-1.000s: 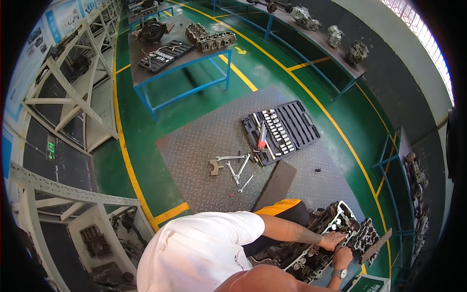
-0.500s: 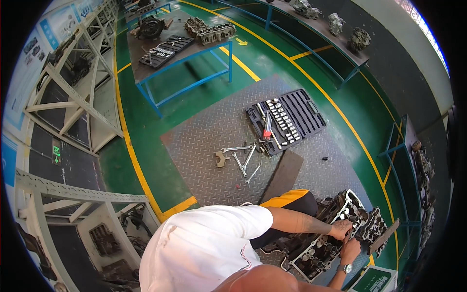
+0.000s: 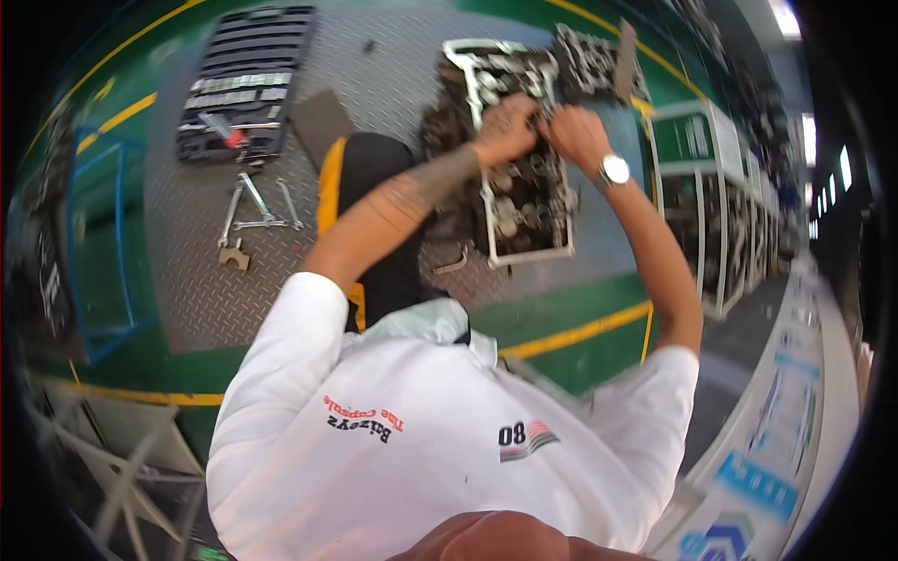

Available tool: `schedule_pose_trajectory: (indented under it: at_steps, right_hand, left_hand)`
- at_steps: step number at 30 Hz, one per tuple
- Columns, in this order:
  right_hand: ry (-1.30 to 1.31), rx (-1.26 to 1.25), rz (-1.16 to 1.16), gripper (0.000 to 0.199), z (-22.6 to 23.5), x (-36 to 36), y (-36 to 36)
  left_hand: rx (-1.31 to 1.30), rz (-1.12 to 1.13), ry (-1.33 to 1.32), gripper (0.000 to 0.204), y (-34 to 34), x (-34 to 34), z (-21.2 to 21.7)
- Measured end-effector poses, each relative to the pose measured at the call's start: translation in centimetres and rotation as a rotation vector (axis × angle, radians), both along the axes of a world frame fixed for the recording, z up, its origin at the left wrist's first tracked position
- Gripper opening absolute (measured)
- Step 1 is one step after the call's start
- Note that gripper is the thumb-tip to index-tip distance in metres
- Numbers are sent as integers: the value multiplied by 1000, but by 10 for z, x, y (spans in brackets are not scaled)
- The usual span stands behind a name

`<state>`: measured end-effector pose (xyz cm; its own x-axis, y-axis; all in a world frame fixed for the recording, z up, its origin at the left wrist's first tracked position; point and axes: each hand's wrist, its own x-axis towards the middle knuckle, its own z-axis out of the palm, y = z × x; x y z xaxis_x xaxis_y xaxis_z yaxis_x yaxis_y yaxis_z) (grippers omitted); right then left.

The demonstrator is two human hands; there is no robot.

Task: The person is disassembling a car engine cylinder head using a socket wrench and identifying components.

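On the checkered metal plate stands a partly stripped engine [image 3: 505, 213], its top open and a pale gasket rim around it. Both hands meet over its far half. Curled and low, my left hand [image 3: 506, 128] has its fingers closed against the engine top. My right hand [image 3: 575, 137], with a watch [image 3: 614, 169] at its wrist, is bent inward beside it, fingers closed too. The two hands nearly touch. Whatever lies between the fingers is hidden and blurred.
Another engine part [image 3: 599, 70] with a flat bar [image 3: 625, 65] lies beyond. At far left is an open socket set [image 3: 248, 79]; nearer are several wrenches [image 3: 253, 208], a tan bracket [image 3: 234, 257] and a dark board [image 3: 323, 122]. A white rack [image 3: 702, 220] stands right.
The view has swung round, so the engine sits upper middle and the socket set upper left. Both hands stay together over the engine, still closed.
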<state>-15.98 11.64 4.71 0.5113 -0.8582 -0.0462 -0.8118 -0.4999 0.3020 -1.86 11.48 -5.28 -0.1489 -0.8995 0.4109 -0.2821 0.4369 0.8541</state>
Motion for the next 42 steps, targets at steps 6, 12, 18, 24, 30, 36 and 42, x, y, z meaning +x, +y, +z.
schedule_pose_trajectory:
  at_steps: [6, 12, 18, 24, 30, 36, 42]
  right_hand:
    - [40, 49, -71, 48, -4, -4, 3]
    - [73, 38, -99, 51, -11, -9, -7]
    - [124, -48, 150, 47, -11, -15, -11]
    - [165, -128, 207, 50, -16, -20, -15]
    - [216, -26, 177, 45, -17, -22, -21]
    - [166, -61, 235, 49, -15, -21, -23]
    - [236, -5, 182, 42, -13, -22, -28]
  left_hand:
    - [-78, -80, 31, 26, -2, -4, -4]
    - [-80, -77, -198, 48, -5, 2, -21]
    - [-207, -37, -219, 45, -6, 0, -28]
    - [-201, -56, -206, 38, -7, -1, -28]
    - [-240, -76, -194, 33, -8, -1, -22]
    - [-218, -45, -256, 26, -7, -2, -17]
    - [-193, -45, -284, 29, -3, -5, -19]
